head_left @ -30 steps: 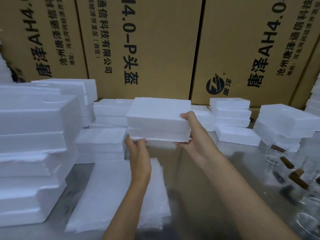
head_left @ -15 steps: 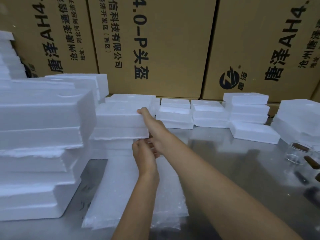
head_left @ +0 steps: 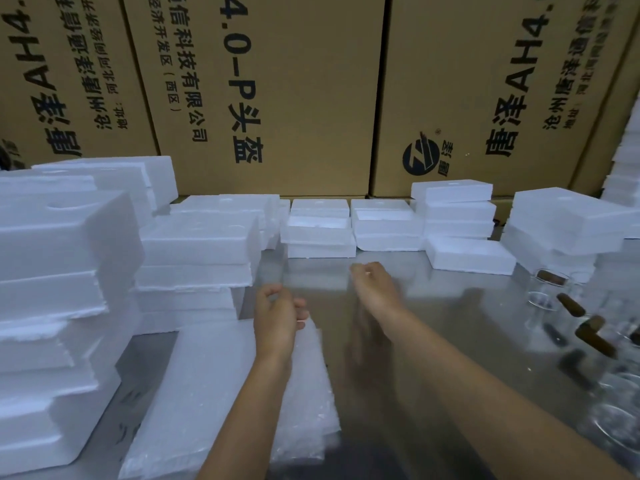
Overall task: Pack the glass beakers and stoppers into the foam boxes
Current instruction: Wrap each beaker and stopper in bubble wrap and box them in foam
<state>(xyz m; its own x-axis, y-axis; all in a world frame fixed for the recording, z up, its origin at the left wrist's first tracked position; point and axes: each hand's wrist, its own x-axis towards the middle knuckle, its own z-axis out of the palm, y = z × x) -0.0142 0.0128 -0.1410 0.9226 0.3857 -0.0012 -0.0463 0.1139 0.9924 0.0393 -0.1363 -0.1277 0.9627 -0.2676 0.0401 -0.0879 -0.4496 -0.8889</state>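
Both hands empty, foam boxes stacked, glass waiting at right.

Foam boxes (head_left: 199, 242) sit stacked at left-centre and along the carton wall; glass beakers (head_left: 549, 289) and brown stoppers (head_left: 571, 304) lie loose at the right table edge, unpacked. Left hand (head_left: 277, 318) hovers over bubble-wrap sheets (head_left: 214, 393), fingers loosely curled, holding nothing. Right hand (head_left: 375, 289) is motion-blurred, fingers loose, apparently empty. Risk: a fast reach right could knock the crowded beakers together or roll stoppers off the steel table (head_left: 450, 323).
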